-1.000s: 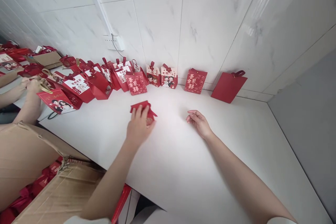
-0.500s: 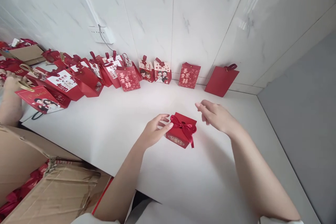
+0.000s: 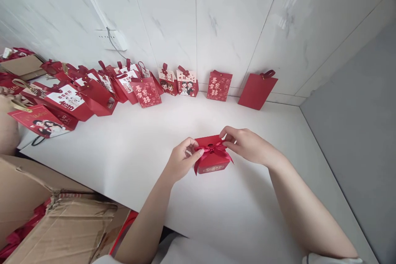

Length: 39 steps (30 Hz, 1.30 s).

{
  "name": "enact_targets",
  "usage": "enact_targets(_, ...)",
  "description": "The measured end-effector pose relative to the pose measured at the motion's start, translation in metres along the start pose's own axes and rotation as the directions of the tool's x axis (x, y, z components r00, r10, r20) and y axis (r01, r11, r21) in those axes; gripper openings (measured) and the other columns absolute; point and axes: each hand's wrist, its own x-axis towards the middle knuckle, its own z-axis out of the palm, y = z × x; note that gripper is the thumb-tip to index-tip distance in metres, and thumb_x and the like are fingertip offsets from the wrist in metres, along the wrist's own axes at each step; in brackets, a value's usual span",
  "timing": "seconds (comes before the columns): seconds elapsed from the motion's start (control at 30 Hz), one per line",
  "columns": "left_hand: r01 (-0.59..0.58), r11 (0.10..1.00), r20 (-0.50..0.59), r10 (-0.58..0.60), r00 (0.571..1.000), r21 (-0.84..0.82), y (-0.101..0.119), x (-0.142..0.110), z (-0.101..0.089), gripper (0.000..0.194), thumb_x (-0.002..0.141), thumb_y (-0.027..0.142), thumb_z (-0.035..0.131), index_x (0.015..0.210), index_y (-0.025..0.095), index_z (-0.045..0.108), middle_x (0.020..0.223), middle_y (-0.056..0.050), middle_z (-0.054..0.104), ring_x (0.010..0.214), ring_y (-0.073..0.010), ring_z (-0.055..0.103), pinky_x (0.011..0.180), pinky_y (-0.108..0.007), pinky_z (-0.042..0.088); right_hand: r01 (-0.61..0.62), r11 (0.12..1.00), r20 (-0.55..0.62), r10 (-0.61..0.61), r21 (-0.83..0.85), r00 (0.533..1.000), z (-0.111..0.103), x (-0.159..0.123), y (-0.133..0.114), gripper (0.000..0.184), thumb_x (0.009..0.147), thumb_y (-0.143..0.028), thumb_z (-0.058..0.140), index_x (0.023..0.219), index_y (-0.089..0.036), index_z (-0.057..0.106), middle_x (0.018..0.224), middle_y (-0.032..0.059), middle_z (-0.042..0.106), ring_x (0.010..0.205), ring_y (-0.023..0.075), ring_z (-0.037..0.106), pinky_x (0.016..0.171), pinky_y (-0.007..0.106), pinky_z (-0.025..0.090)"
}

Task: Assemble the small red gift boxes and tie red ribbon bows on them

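Observation:
A small red gift box (image 3: 213, 161) stands upright on the white table in front of me, with an oval gold design low on its front. A shiny red ribbon (image 3: 213, 148) is tied in a bow across its upper part, below a dark hole in the top flap. On the left side, my left hand (image 3: 183, 157) pinches the bow's left loop between thumb and fingers. My right hand (image 3: 244, 142) closes its fingers and thumb on the bow's right side, touching the box's upper corner. The fingertips partly cover the ribbon loops.
Several red wedding gift boxes (image 3: 147, 92) stand along the tiled wall, crowded towards the left. A plain red box (image 3: 258, 91) is at the back right. An open cardboard carton (image 3: 74, 222) with red ribbon items sits at lower left. Another person's hand (image 3: 6, 119) is at far left.
My right hand has come in from the right and taken hold of the bow. The gift box has turned so its front faces me more squarely. The view has shifted slightly.

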Motion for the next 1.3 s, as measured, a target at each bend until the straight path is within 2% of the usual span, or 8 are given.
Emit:
enact_targets(0.13, -0.043, 0.996, -0.074, 0.037, 0.997, -0.078, -0.003, 0.004, 0.001, 0.018, 0.086, 0.039, 0.059, 0.089, 0.022, 0.055, 0.087, 0.0, 0.057, 0.075, -0.0122, 0.053, 0.063, -0.024, 0.041, 0.069, 0.996, -0.087, -0.063, 0.064, 0.994, 0.002, 0.004, 0.004, 0.014, 0.087, -0.022, 0.048, 0.094, -0.028, 0.058, 0.091, -0.0018, 0.069, 0.077, 0.015, 0.062, 0.065, 0.027, 0.044)
enact_targets(0.33, -0.102, 0.98, -0.1, 0.086, 0.991, -0.172, -0.003, 0.006, 0.011, 0.016, 0.084, 0.03, 0.061, 0.096, 0.023, 0.054, 0.09, -0.001, 0.059, 0.077, -0.0122, 0.054, 0.066, -0.024, 0.042, 0.115, 0.992, -0.076, -0.111, 0.048, 0.991, 0.006, 0.01, 0.004, 0.007, 0.084, -0.021, 0.05, 0.083, -0.024, 0.057, 0.078, -0.0015, 0.064, 0.067, 0.014, 0.056, 0.059, 0.026, 0.041)
enact_targets(0.5, -0.16, 0.972, -0.262, 0.111, 0.959, -0.172, 0.0, 0.01, 0.015, 0.01, 0.082, 0.028, 0.059, 0.088, 0.021, 0.057, 0.089, -0.001, 0.06, 0.071, -0.0116, 0.054, 0.065, -0.024, 0.043, 0.126, 0.991, -0.178, -0.117, 0.043, 0.977, 0.017, 0.012, -0.003, 0.007, 0.087, -0.024, 0.048, 0.083, -0.023, 0.053, 0.073, -0.0011, 0.062, 0.061, 0.0137, 0.052, 0.059, 0.027, 0.039)
enact_targets(0.63, -0.223, 0.933, -0.361, 0.112, 0.926, -0.283, -0.002, 0.017, 0.007, 0.015, 0.08, 0.032, 0.062, 0.088, 0.021, 0.055, 0.088, -0.002, 0.059, 0.075, -0.013, 0.057, 0.067, -0.024, 0.046, 0.133, 0.984, -0.152, -0.114, 0.12, 0.982, 0.019, 0.015, -0.004, 0.015, 0.09, -0.03, 0.047, 0.084, -0.023, 0.059, 0.081, 0.0008, 0.067, 0.068, 0.0147, 0.056, 0.064, 0.029, 0.041)
enact_targets(0.77, -0.161, 0.943, -0.346, 0.053, 0.937, -0.291, -0.014, 0.02, -0.002, 0.024, 0.081, 0.036, 0.061, 0.101, 0.023, 0.056, 0.105, -0.004, 0.06, 0.091, -0.0165, 0.06, 0.075, -0.026, 0.048, 0.129, 0.937, -0.066, -0.114, 0.324, 0.991, 0.017, 0.02, 0.002, 0.019, 0.089, -0.037, 0.053, 0.085, -0.022, 0.064, 0.082, 0.0013, 0.065, 0.072, 0.0145, 0.055, 0.064, 0.028, 0.041)
enact_targets(0.93, -0.067, 0.957, -0.306, -0.023, 0.952, -0.283, -0.025, 0.02, -0.008, 0.026, 0.086, 0.039, 0.051, 0.106, 0.023, 0.055, 0.097, -0.004, 0.064, 0.096, -0.0193, 0.06, 0.08, -0.03, 0.046, -0.005, 0.794, 0.137, -0.099, 0.608, 0.986, 0.021, 0.026, 0.008, 0.03, 0.089, -0.047, 0.056, 0.094, -0.019, 0.063, 0.075, 0.0017, 0.064, 0.063, 0.012, 0.055, 0.06, 0.027, 0.045)
enact_targets(1.1, -0.064, 0.982, -0.221, 0.024, 0.975, -0.176, -0.023, 0.017, -0.008, 0.033, 0.09, 0.047, 0.043, 0.086, 0.02, 0.061, 0.093, -0.004, 0.063, 0.091, -0.0184, 0.057, 0.077, -0.029, 0.042, 0.03, 0.778, 0.131, -0.143, 0.627, 0.981, 0.023, 0.025, 0.008, 0.036, 0.081, -0.051, 0.066, 0.096, -0.018, 0.062, 0.078, 0.0027, 0.066, 0.068, 0.0134, 0.059, 0.066, 0.029, 0.048)
enact_targets(1.3, -0.013, 0.998, -0.28, -0.003, 0.96, -0.056, -0.026, 0.016, -0.004, 0.032, 0.077, 0.051, 0.065, 0.073, 0.019, 0.059, 0.08, -0.002, 0.06, 0.076, -0.016, 0.053, 0.068, -0.028, 0.041, 0.017, 0.836, 0.105, -0.089, 0.549, 0.99, 0.023, 0.023, 0.011, 0.031, 0.083, -0.05, 0.064, 0.085, -0.019, 0.062, 0.075, 0.0018, 0.065, 0.069, 0.0139, 0.06, 0.063, 0.027, 0.047)
